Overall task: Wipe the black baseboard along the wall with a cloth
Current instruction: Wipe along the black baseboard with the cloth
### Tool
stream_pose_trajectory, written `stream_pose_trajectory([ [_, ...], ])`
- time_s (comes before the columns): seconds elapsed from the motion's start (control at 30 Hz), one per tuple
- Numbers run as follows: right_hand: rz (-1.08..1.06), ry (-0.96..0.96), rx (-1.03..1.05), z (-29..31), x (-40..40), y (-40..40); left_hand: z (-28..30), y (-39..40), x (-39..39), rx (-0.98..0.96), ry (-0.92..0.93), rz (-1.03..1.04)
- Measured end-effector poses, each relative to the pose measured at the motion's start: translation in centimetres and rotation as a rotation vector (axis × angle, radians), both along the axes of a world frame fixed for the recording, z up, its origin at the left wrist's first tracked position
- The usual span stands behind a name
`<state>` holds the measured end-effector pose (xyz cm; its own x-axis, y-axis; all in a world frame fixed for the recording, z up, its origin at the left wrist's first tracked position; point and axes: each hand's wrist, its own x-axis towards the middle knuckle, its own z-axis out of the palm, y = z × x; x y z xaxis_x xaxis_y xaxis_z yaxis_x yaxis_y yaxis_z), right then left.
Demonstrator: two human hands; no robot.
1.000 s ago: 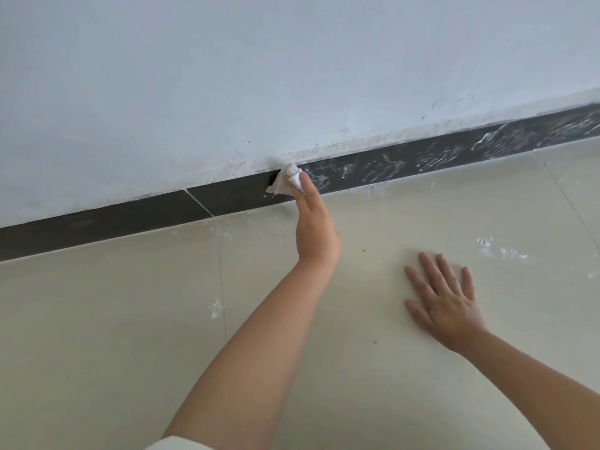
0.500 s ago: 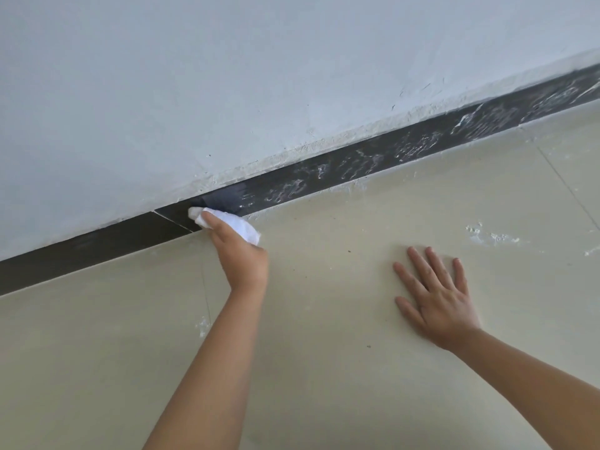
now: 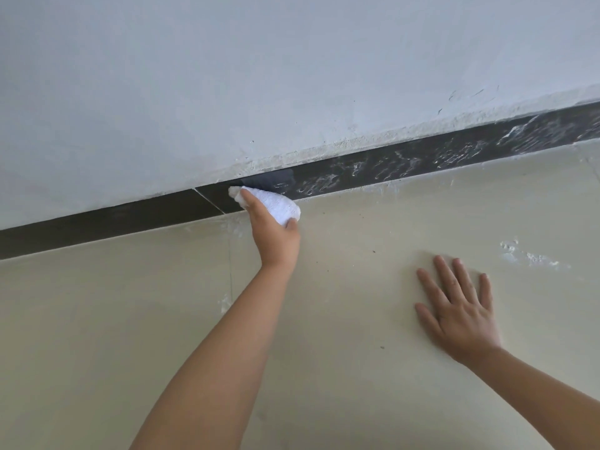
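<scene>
Pale beige floor tiles [image 3: 357,319] meet a grey-white plastered wall [image 3: 259,76]; white dust patches lie on the floor at far right. The black baseboard [image 3: 113,219] runs along the wall's foot, its long axis rising from near left to far right; left of the tile joint it looks clean, right of it white smears streak it. Your left hand [image 3: 276,235] reaches forward with arm extended, thumb and fingers grasping the white cloth [image 3: 276,204], whose bunched tip points left and presses the baseboard just right of the joint. Your right hand [image 3: 461,313] lies flat on the floor, fingers spread and released, well apart from the cloth.
</scene>
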<state>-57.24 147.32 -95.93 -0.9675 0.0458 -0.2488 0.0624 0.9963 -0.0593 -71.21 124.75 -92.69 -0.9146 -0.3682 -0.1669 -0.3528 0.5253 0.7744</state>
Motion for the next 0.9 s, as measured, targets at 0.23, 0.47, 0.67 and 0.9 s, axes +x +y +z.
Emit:
stream_pose_trajectory([
  [0.23, -0.024, 0.010, -0.005, 0.0, 0.1, 0.0, 0.1, 5.6, 0.6, -0.001, 0.023, -0.248],
  [0.47, -0.023, 0.074, -0.006, -0.3, 0.1, 0.2, -0.3, 4.3, 1.1, -0.061, 0.054, -0.150],
  [0.67, -0.022, 0.080, -0.007, -0.5, 0.0, 0.2, -0.7, 0.0, 0.1, -0.139, -0.006, 0.018],
  [0.9, -0.007, 0.095, -0.041, -0.6, 0.1, 0.3, -1.0, 4.9, -0.5, -0.032, 0.002, -0.029],
])
